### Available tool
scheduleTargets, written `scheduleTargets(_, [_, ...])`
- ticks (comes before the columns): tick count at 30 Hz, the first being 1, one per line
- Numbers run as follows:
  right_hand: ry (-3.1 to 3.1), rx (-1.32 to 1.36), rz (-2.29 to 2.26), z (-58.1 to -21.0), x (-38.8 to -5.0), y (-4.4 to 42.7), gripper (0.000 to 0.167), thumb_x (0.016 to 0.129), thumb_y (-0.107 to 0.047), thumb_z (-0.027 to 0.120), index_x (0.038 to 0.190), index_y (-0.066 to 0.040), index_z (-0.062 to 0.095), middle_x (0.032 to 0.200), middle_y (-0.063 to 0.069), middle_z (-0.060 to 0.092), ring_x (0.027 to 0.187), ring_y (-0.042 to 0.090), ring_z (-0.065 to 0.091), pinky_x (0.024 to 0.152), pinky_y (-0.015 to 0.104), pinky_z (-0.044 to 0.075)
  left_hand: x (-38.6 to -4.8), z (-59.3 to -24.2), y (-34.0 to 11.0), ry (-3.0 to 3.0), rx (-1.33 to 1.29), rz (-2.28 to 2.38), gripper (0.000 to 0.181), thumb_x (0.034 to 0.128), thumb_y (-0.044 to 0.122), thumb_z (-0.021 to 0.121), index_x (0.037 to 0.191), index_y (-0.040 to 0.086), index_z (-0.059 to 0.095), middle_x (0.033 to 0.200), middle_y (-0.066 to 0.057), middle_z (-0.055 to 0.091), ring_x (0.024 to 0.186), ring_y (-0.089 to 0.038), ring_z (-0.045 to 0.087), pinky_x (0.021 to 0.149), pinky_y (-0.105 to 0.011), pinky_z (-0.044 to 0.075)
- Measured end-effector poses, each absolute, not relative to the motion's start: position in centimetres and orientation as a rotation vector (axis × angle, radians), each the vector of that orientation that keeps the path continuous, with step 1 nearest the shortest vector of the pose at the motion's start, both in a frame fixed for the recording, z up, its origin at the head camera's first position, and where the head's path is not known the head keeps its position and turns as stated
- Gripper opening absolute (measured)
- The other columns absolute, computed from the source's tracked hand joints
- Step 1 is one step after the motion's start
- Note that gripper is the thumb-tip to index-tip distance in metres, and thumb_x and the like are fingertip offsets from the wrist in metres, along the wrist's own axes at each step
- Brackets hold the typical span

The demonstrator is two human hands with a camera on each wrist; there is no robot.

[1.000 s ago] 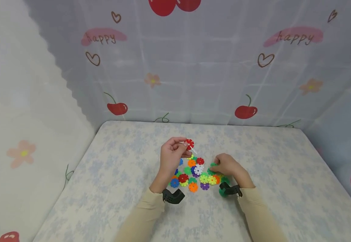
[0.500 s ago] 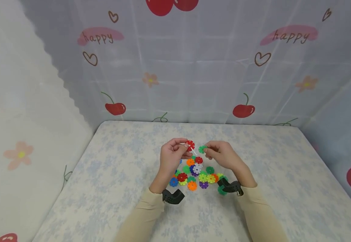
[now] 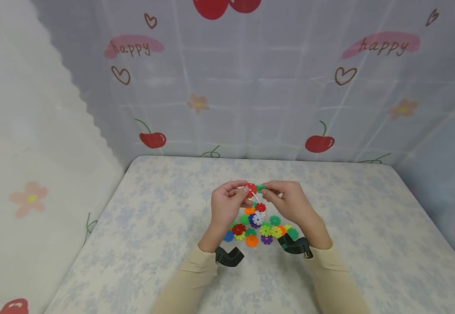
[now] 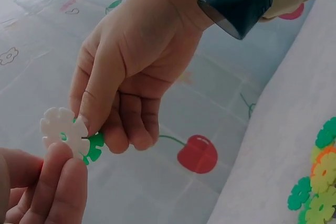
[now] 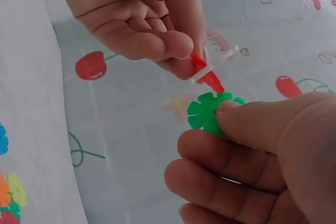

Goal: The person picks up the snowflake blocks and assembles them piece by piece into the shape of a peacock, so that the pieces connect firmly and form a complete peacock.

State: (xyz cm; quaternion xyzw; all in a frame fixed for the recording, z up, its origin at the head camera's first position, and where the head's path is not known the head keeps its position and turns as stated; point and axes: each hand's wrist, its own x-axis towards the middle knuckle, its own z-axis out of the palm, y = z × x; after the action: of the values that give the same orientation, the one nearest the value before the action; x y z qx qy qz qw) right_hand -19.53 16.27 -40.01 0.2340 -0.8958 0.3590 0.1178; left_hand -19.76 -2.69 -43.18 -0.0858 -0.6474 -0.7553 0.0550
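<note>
My left hand point(image 3: 226, 204) pinches a red notched plastic disc point(image 3: 251, 189) joined to a white notched disc point(image 4: 59, 125), raised over the table. Seen edge-on in the right wrist view, the white disc crosses the red one at an angle. Between thumb and fingers, my right hand point(image 3: 297, 204) pinches a green notched disc point(image 5: 203, 112). Its edge meets the red disc's edge; whether their slots interlock, I cannot tell. Below both hands lies a loose group of discs, among them another red disc point(image 3: 260, 207), a white disc point(image 3: 258, 218) and an orange disc point(image 3: 251, 240).
A pale floral cloth covers the table point(image 3: 164, 244). Behind it hangs a curtain point(image 3: 235, 96) printed with cherries and hearts. Near my right wrist lie more discs, including a purple disc point(image 3: 267, 240) and a yellow disc point(image 3: 276, 231). Each wrist wears a black camera mount point(image 3: 229, 257).
My right hand has lifted a green disc from the pile and carried it up and left to the red disc. My left hand has stayed almost in place, holding its joined discs.
</note>
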Motion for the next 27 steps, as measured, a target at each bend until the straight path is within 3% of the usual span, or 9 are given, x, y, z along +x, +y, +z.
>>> scheduleTargets(8, [-2.537, 0.753, 0.943, -40.4, -19.3, 16.2, 0.010, 0.091, -0.004, 0.074, 0.100, -0.002, 0.079, 0.092, 0.009, 0.079, 0.076, 0.020, 0.072, 0.071, 0.035, 0.063, -19.8, -43.4, -2.8, -1.925, -0.264, -2.271, 0.020, 0.0970, 0.003, 0.066, 0.113, -0.009, 0.070, 0.086, -0.037, 0.070, 0.057, -0.004, 0.070, 0.064, -0.027, 0.063])
scheduleTargets(16, [-2.399, 0.857, 0.803, -41.3, -19.3, 15.4, 0.011, 0.086, 0.002, 0.077, 0.097, 0.000, 0.079, 0.082, 0.009, 0.076, 0.063, 0.015, 0.065, 0.063, 0.030, 0.060, -19.9, -43.2, -3.3, -1.985, -0.274, -2.275, 0.020, 0.0948, 0.001, 0.068, 0.111, -0.010, 0.072, 0.084, -0.031, 0.072, 0.056, -0.005, 0.069, 0.062, -0.027, 0.062])
scheduleTargets(23, [-2.327, 0.875, 0.725, -42.2, -19.5, 15.2, 0.013, 0.084, 0.004, 0.078, 0.096, 0.000, 0.079, 0.077, 0.008, 0.073, 0.061, 0.014, 0.061, 0.063, 0.031, 0.060, -19.9, -43.4, -3.2, -2.046, -0.291, -2.221, 0.018, 0.0950, 0.001, 0.067, 0.109, -0.010, 0.072, 0.081, -0.028, 0.070, 0.051, -0.004, 0.066, 0.058, -0.026, 0.061])
scheduleTargets(27, [-2.297, 0.850, 0.710, -42.6, -19.8, 15.4, 0.014, 0.082, 0.005, 0.078, 0.095, 0.001, 0.078, 0.076, 0.008, 0.071, 0.059, 0.014, 0.060, 0.059, 0.029, 0.058, -19.9, -43.6, -2.9, -2.064, -0.322, -2.303, 0.018, 0.0958, 0.002, 0.067, 0.108, -0.010, 0.072, 0.077, -0.015, 0.073, 0.053, -0.005, 0.067, 0.060, -0.026, 0.061])
